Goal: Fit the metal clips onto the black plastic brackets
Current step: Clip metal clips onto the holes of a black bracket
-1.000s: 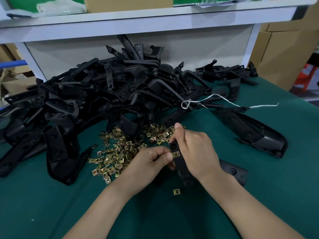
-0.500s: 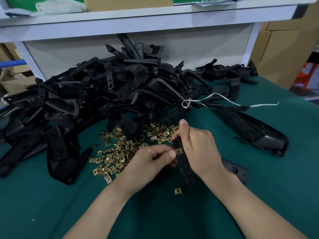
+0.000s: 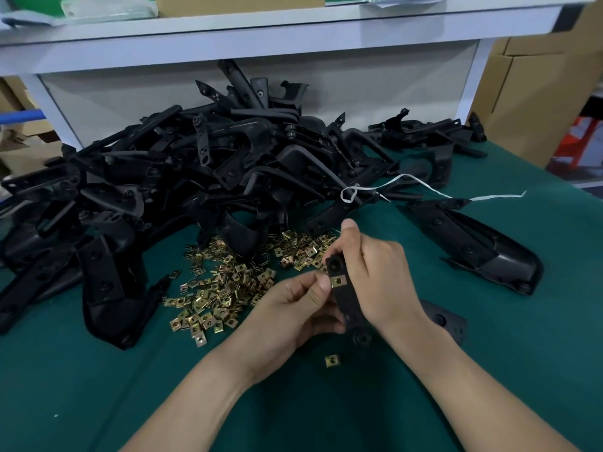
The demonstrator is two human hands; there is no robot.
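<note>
Near the middle of the green mat (image 3: 98,402), just above its surface, a narrow black bracket (image 3: 346,301) is held roughly upright, its lower round end close to the mat. A brass-coloured metal clip (image 3: 338,281) sits on the bracket's left edge, just below the round boss at its top. The left hand (image 3: 293,316) has its fingers curled, with thumb and forefinger pinching that clip against the bracket's edge. The right hand (image 3: 383,282) wraps the bracket from the right, fingers curled behind it and the thumb standing up past its top end. Just in front of the hands a single loose clip (image 3: 332,360) lies flat on the mat, apart from the others. Left of the hands and beyond them spreads a pile of clips (image 3: 225,285), many of them overlapping. Behind the right wrist a flat black plate (image 3: 445,321) with holes shows on the mat; whether it belongs to the held bracket cannot be told. Beyond the clips rises a tangled heap of black brackets (image 3: 208,171), reaching back to the white panel under the shelf (image 3: 293,34). To the right a larger moulded bracket (image 3: 486,256) lies alone on the mat, well apart from the hands. A white string (image 3: 424,187), looped at the heap's right side, trails off to the right. Brown cardboard boxes (image 3: 535,93) stand beyond the mat's right edge.
</note>
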